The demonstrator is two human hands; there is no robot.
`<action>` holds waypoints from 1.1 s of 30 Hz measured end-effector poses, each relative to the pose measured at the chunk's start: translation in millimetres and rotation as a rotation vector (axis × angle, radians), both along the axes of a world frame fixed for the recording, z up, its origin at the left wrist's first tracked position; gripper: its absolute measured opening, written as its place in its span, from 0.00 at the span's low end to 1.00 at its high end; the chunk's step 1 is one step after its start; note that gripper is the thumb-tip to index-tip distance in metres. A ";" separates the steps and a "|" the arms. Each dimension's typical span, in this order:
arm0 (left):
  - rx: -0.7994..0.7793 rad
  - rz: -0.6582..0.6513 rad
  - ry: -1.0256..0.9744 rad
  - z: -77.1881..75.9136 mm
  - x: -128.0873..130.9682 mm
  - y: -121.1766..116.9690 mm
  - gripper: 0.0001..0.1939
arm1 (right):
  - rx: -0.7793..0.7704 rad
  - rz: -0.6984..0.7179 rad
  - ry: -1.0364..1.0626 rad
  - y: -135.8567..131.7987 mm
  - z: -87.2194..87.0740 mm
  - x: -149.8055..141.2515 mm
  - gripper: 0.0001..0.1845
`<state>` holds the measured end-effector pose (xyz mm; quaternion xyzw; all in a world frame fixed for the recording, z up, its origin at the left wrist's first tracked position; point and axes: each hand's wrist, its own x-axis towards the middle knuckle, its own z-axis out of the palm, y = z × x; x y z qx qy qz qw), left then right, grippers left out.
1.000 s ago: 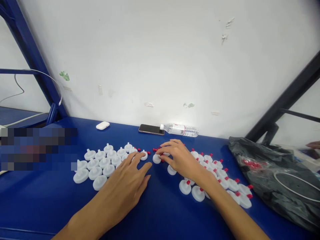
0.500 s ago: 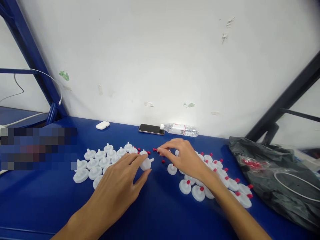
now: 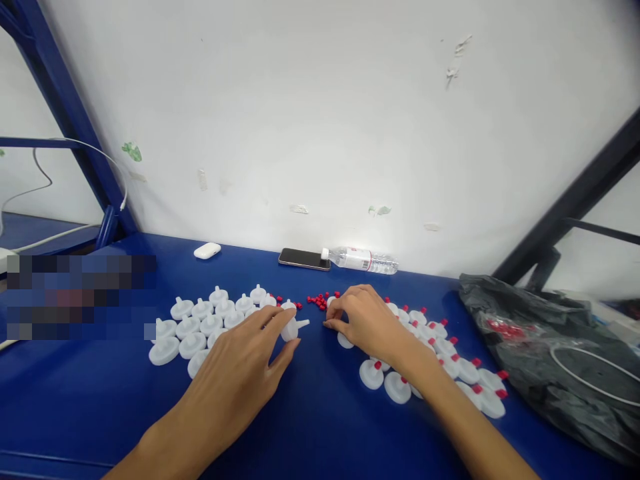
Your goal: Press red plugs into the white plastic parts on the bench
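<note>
My left hand (image 3: 237, 357) pinches a white plastic nozzle lid (image 3: 289, 331) by its round base, its bare spout pointing right. Over the blue table, my right hand (image 3: 367, 317) has thumb and fingertips pressed together beside the small red caps (image 3: 318, 301); what lies between them is hidden. Several white nozzle lids with bare spouts (image 3: 188, 327) stand upright in a cluster to the left of my left hand. Under and right of my right forearm lie more white lids with red tips (image 3: 397, 387), partly hidden by the arm.
A phone (image 3: 304, 258) and a clear plastic bottle (image 3: 365, 259) lie against the wall. A white earbud case (image 3: 207, 251) sits at the back left. On the right, a dark plastic bag (image 3: 560, 360) carries a clear packet of red pieces (image 3: 507, 328). Blue frame posts flank the table.
My right hand has drawn back slightly toward me and right from the red caps, uncovering more of them. The lone red cap is now out of sight by its fingertips. The held lid has turned slightly.
</note>
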<state>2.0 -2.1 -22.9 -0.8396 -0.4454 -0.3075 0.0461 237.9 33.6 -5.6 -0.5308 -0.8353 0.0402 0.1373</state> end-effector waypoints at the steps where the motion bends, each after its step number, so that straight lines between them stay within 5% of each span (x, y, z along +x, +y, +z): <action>1: -0.003 0.004 0.003 0.2 0.1 0.0 0.18 | -0.003 0.006 0.000 0.4 -0.5 0.3 0.04; 4: -0.021 0.026 0.030 1.2 -0.1 -0.3 0.18 | -0.010 0.026 0.050 -1.3 2.3 0.2 0.04; 12: -0.047 0.035 0.052 3.0 -0.7 -0.9 0.18 | -0.176 0.130 0.673 -15.4 24.2 -10.9 0.03; 21: -0.006 0.008 0.013 3.0 -1.4 -2.4 0.17 | -0.297 0.189 0.830 -12.7 22.9 -8.9 0.07; 33: 0.035 0.008 -0.015 6.3 -0.8 -2.8 0.18 | -0.221 0.140 0.851 -16.3 25.0 -13.6 0.09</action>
